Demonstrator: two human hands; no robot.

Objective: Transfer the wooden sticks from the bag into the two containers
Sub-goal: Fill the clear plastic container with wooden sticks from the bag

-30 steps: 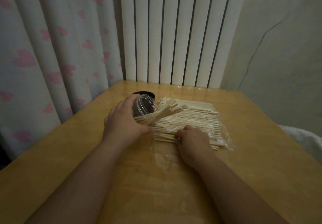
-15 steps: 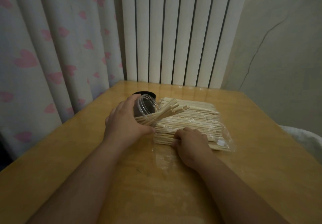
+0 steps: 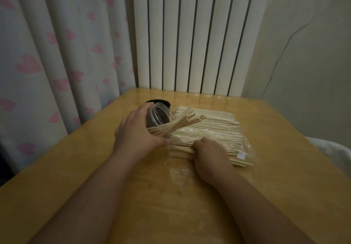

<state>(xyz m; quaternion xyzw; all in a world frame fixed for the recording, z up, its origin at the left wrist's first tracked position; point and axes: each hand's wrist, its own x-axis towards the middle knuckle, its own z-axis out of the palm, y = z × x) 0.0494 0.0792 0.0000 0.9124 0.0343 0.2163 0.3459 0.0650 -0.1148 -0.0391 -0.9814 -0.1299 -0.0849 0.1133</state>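
A clear plastic bag (image 3: 245, 148) of pale wooden sticks (image 3: 212, 129) lies flat on the wooden table (image 3: 284, 148). My left hand (image 3: 136, 131) grips a clear round container (image 3: 161, 118), tilted with its mouth toward the right, and several sticks (image 3: 182, 122) poke out of it. Behind it stands a black container (image 3: 165, 103), mostly hidden. My right hand (image 3: 209, 154) rests on the near edge of the stick pile, fingers curled round a few sticks there.
A white ribbed radiator (image 3: 190, 34) stands behind the table's far edge. A curtain with pink hearts (image 3: 47, 53) hangs at the left. Something white (image 3: 328, 148) sits off the table's right edge. Bare tabletop lies in front of my arms.
Hardly anything moved. My right hand has shifted slightly along the near edge of the sticks; my left hand keeps the tilted container still.
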